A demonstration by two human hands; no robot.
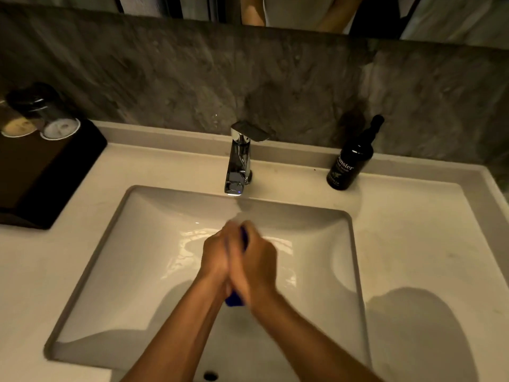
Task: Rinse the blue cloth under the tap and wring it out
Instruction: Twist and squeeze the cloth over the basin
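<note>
The blue cloth is squeezed between my two palms over the middle of the white sink. Only a blue end below my wrists and a sliver near my fingertips show. My left hand and my right hand press together around it, fingers pointing away from me, both blurred. The chrome tap stands at the back of the basin, its spout a little beyond my fingertips. I cannot tell whether water runs from it. Wet reflections lie on the basin floor.
A dark hand-wash bottle stands right of the tap on the white counter. At the left, a black tray holds two glass jars. A grey stone wall runs behind. An overflow hole sits at the near rim.
</note>
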